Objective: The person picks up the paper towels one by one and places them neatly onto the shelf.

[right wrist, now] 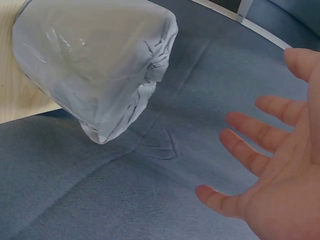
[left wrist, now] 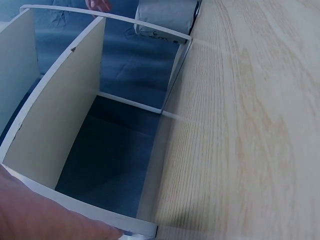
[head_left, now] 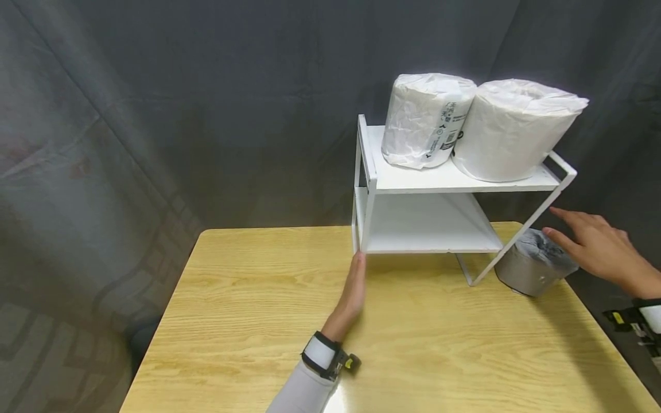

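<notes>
A white two-tier shelf rack (head_left: 444, 182) stands at the back of a wooden table (head_left: 258, 310). Two wrapped paper rolls, one labelled (head_left: 426, 117) and one plain (head_left: 513, 129), sit on its top tier. My left hand (head_left: 353, 289) lies flat with straight fingers touching the rack's lower front-left corner (left wrist: 135, 231). My right hand (head_left: 594, 244) hovers open, fingers spread (right wrist: 250, 155), just right of a third wrapped roll (head_left: 534, 264) at the table's right edge, not touching it. That roll (right wrist: 95, 65) overhangs the table edge in the right wrist view.
The rack's lower tier (head_left: 428, 229) holds nothing. A dark cloth backdrop (head_left: 206, 115) hangs behind and around the table. Bare wood (left wrist: 250, 125) stretches in front of the rack. Both wrists carry strapped cameras (head_left: 325, 355).
</notes>
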The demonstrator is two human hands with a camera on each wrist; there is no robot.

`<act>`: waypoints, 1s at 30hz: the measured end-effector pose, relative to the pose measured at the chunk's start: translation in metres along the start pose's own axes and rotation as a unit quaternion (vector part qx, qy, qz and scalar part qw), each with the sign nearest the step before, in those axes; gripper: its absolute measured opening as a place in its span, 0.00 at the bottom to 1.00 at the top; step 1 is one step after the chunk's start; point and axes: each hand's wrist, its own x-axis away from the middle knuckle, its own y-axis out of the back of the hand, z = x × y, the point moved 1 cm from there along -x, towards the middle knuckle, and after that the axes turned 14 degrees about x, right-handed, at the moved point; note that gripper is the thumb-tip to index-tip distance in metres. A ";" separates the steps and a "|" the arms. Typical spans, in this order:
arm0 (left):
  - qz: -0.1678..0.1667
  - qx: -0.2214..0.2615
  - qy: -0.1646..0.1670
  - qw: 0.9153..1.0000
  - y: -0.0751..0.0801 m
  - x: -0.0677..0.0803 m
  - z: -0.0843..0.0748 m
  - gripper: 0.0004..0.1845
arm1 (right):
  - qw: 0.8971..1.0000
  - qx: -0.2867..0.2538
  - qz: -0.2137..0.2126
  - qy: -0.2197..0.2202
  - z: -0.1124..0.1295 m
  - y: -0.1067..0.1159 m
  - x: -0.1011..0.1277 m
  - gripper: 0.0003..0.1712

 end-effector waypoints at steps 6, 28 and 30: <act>-0.001 -0.003 0.000 1.000 0.000 0.001 -0.001 0.40 | 1.000 -0.005 0.010 -0.002 0.001 -0.006 0.003 0.40; 0.004 0.007 0.007 1.000 0.000 0.000 0.001 0.41 | 0.999 -0.018 0.027 -0.006 0.005 -0.028 0.011 0.41; 0.004 0.007 0.008 1.000 0.000 0.000 0.000 0.41 | 1.000 -0.016 0.025 -0.003 0.006 -0.029 0.011 0.41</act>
